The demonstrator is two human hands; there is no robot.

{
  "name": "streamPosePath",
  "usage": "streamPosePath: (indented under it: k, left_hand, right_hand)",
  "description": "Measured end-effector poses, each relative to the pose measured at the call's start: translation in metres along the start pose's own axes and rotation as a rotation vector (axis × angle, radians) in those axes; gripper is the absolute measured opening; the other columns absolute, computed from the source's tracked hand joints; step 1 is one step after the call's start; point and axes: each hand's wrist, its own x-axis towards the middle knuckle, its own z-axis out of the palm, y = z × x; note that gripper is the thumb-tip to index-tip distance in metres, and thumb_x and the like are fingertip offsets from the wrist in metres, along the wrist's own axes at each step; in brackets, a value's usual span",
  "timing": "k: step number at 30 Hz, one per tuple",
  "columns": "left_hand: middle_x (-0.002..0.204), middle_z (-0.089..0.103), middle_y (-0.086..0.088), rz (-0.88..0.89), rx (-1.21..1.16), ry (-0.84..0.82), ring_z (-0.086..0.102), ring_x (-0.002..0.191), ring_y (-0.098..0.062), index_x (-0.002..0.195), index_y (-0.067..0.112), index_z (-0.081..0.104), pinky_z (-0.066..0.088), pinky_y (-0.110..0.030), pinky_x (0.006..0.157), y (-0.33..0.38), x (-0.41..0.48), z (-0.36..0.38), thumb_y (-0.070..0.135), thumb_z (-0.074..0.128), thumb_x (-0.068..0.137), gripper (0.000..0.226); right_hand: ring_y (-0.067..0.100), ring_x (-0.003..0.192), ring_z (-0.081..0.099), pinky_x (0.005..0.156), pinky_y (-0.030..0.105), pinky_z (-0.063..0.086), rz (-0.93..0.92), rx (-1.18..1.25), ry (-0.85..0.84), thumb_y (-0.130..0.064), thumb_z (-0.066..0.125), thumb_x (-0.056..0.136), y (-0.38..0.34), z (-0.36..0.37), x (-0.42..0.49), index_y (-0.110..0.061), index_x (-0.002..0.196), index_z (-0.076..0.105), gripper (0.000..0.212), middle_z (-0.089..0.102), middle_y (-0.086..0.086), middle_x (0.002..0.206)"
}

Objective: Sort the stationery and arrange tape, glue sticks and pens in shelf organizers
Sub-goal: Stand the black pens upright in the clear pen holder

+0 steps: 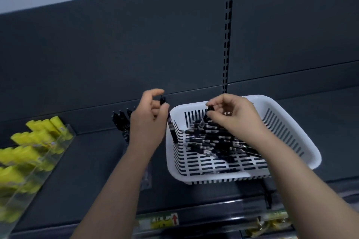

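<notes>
A white slotted basket (pixel 287 122) sits on the dark shelf and holds several black pens (pixel 215 141) in a loose pile. My right hand (pixel 235 116) is over the basket, its fingertips pinching the top of one black pen (pixel 203 122) that stands tilted above the pile. My left hand (pixel 147 122), just left of the basket's rim, grips another black pen (pixel 171 124) held nearly upright. Behind my left hand, more black pens (pixel 121 120) stand in a clear organizer, partly hidden by my wrist.
Yellow glue sticks (pixel 33 143) fill clear angled organizers (pixel 64 141) at the left of the shelf (pixel 87 170). A slotted upright (pixel 227 31) runs up the dark back panel. Below the shelf's front edge is a price label (pixel 161 222) with a red arrow.
</notes>
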Motion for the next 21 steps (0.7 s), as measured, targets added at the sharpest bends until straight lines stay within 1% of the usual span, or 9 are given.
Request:
streamPosePath:
  k: [2, 4, 6, 9, 11, 13, 15, 18, 21]
  left_hand:
    - [0.075, 0.062, 0.012, 0.001, -0.009, 0.081, 0.057, 0.068, 0.003, 0.11, 0.038, 0.054, 0.04, -0.004, 0.061, -0.008, 0.008, -0.019, 0.023, 0.059, 0.091, 0.025]
    - [0.082, 0.063, 0.013, -0.013, -0.012, 0.143, 0.057, 0.07, 0.005, 0.107, 0.037, 0.057, 0.039, -0.002, 0.063, -0.018, 0.014, -0.036, 0.019, 0.06, 0.09, 0.024]
    - [0.088, 0.061, 0.018, -0.026, 0.016, 0.163, 0.058, 0.073, 0.008, 0.105, 0.034, 0.059, 0.038, 0.001, 0.065, -0.029, 0.019, -0.049, 0.014, 0.062, 0.089, 0.026]
    - [0.09, 0.061, 0.019, -0.005, 0.114, 0.131, 0.057, 0.079, 0.012, 0.106, 0.026, 0.063, 0.037, 0.002, 0.071, -0.045, 0.023, -0.06, 0.012, 0.063, 0.088, 0.023]
    - [0.092, 0.063, 0.013, 0.017, 0.197, 0.101, 0.057, 0.081, 0.009, 0.108, 0.024, 0.063, 0.036, 0.003, 0.073, -0.056, 0.026, -0.064, 0.014, 0.063, 0.089, 0.021]
    - [0.095, 0.062, 0.007, 0.021, 0.276, 0.065, 0.054, 0.081, 0.003, 0.11, 0.026, 0.062, 0.033, 0.003, 0.071, -0.066, 0.029, -0.067, 0.018, 0.062, 0.09, 0.021]
    - [0.097, 0.059, 0.004, 0.02, 0.32, 0.038, 0.049, 0.079, 0.002, 0.112, 0.027, 0.061, 0.032, 0.003, 0.07, -0.075, 0.032, -0.068, 0.021, 0.061, 0.091, 0.022]
    - [0.097, 0.057, 0.007, 0.0, 0.319, 0.031, 0.044, 0.079, 0.004, 0.113, 0.029, 0.06, 0.031, 0.003, 0.07, -0.085, 0.037, -0.071, 0.023, 0.06, 0.091, 0.023]
    - [0.093, 0.057, 0.011, 0.007, 0.313, 0.025, 0.04, 0.085, 0.006, 0.113, 0.029, 0.059, 0.03, 0.002, 0.071, -0.093, 0.043, -0.074, 0.023, 0.06, 0.091, 0.023]
  right_hand:
    - [-0.001, 0.066, 0.055, 0.068, 0.01, 0.045, -0.064, 0.056, 0.02, -0.012, 0.072, 0.079, -0.011, 0.02, 0.009, -0.03, 0.085, 0.069, 0.019, 0.061, -0.014, 0.073]
    - [0.0, 0.069, 0.056, 0.068, 0.015, 0.047, -0.105, 0.078, 0.012, -0.013, 0.071, 0.081, -0.02, 0.04, 0.016, -0.032, 0.087, 0.069, 0.02, 0.062, -0.014, 0.076]
    - [0.0, 0.069, 0.056, 0.066, 0.015, 0.047, -0.13, 0.079, 0.005, -0.013, 0.071, 0.081, -0.025, 0.06, 0.022, -0.032, 0.089, 0.068, 0.021, 0.061, -0.015, 0.075]
    - [-0.001, 0.07, 0.059, 0.062, 0.013, 0.048, -0.15, 0.026, 0.001, -0.015, 0.071, 0.081, -0.029, 0.087, 0.027, -0.032, 0.092, 0.068, 0.021, 0.062, -0.015, 0.076]
    - [-0.001, 0.073, 0.06, 0.062, 0.011, 0.048, -0.154, -0.01, 0.006, -0.014, 0.071, 0.081, -0.029, 0.101, 0.029, -0.032, 0.092, 0.068, 0.021, 0.063, -0.014, 0.078]
    - [-0.001, 0.074, 0.06, 0.062, 0.008, 0.046, -0.148, -0.036, 0.01, -0.013, 0.071, 0.08, -0.027, 0.112, 0.031, -0.032, 0.093, 0.067, 0.023, 0.064, -0.014, 0.079]
    - [-0.001, 0.074, 0.06, 0.061, 0.007, 0.044, -0.135, -0.064, 0.013, -0.013, 0.071, 0.08, -0.024, 0.121, 0.032, -0.032, 0.092, 0.066, 0.023, 0.064, -0.014, 0.079]
    - [-0.001, 0.074, 0.06, 0.061, 0.008, 0.044, -0.121, -0.103, 0.027, -0.014, 0.071, 0.08, -0.021, 0.133, 0.035, -0.034, 0.091, 0.066, 0.023, 0.064, -0.015, 0.078]
    - [0.0, 0.073, 0.06, 0.063, 0.009, 0.046, -0.115, -0.116, 0.034, -0.015, 0.072, 0.08, -0.021, 0.143, 0.038, -0.034, 0.091, 0.066, 0.023, 0.064, -0.014, 0.076]
